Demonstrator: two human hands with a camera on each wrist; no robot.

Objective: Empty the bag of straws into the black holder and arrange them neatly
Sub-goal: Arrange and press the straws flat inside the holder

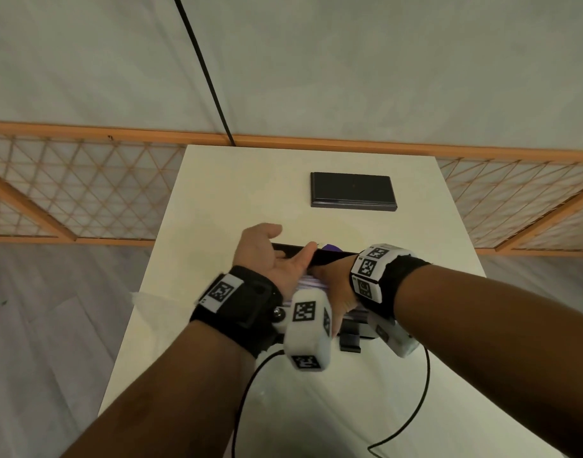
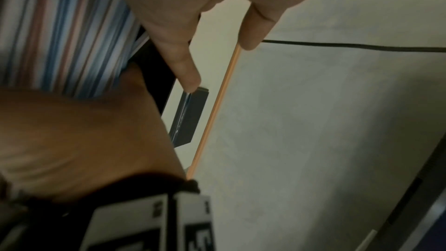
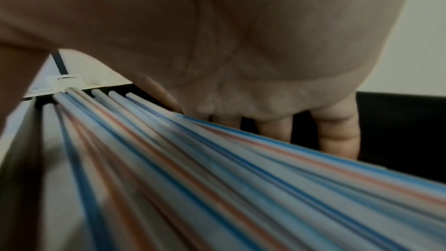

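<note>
The black holder (image 1: 330,256) lies on the white table (image 1: 237,180) under both hands, and several blue, red and white striped straws (image 3: 193,169) lie lengthwise in it. My left hand (image 1: 288,241) stands on edge at the holder's left end with straight fingers (image 2: 185,68); its thumb rests on the far rim. My right hand (image 1: 336,282) lies palm-down over the straws. Its straight fingers (image 3: 337,136) reach down between the bundle and the holder's black wall (image 3: 398,131). Neither hand grips anything. The wrist cameras hide most of the holder in the head view.
A flat black lid (image 1: 353,191) lies farther back on the table. Something small and purple (image 1: 330,247) peeks out behind the holder. A pale translucent sheet (image 1: 144,302) hangs over the table's left edge. Black cables (image 1: 412,421) loop across the near table.
</note>
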